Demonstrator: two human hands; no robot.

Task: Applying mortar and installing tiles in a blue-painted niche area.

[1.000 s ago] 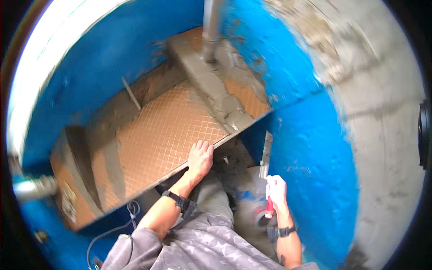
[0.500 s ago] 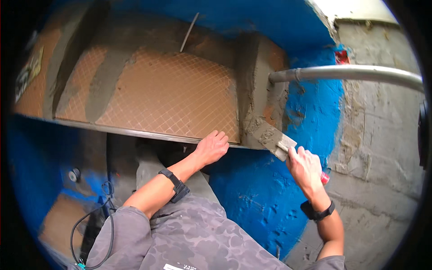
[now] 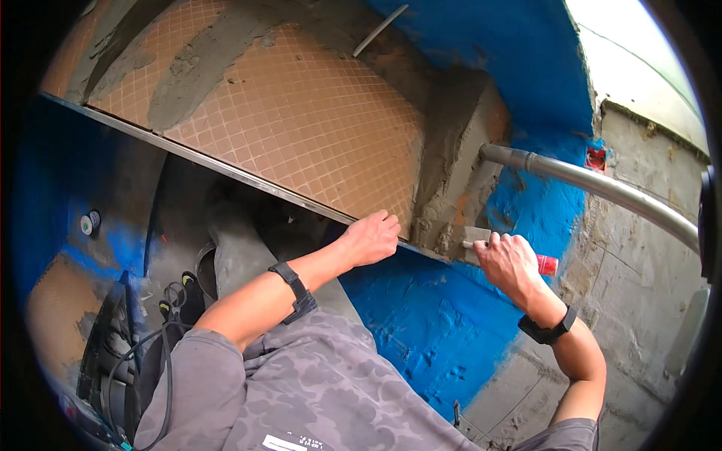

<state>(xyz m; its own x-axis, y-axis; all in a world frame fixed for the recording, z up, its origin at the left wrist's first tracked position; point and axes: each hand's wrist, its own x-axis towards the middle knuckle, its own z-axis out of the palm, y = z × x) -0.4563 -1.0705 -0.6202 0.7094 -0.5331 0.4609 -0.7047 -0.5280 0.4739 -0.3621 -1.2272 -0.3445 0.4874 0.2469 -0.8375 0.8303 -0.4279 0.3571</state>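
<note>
Close in, below both my hands, spreads my grey camouflage shirt (image 3: 323,383), a dark cable (image 3: 167,383) looping by its left sleeve. A black band (image 3: 297,292) circles each wrist. My right hand (image 3: 511,269), knuckles up, is wrapped around the red handle (image 3: 547,265) of a trowel (image 3: 475,236), whose blade pokes out to the left of my fingers, at the near end of a mortar ridge (image 3: 451,169). My left hand (image 3: 371,239), half curled, rests at the metal trim (image 3: 226,171); whether its fingertips grip the edge, I cannot tell. Between and below my hands drops a blue wall (image 3: 421,316). Just beyond my left hand stretch brown tiles (image 3: 323,143), with the ridge along their right side. Beyond my right hand, a metal pipe (image 3: 602,184) runs rightward from the ridge. Farther up and right of that hand sits a red box (image 3: 596,158); past the tiles, well beyond my left hand, a pale rod (image 3: 380,30) stands at a slant.
</note>
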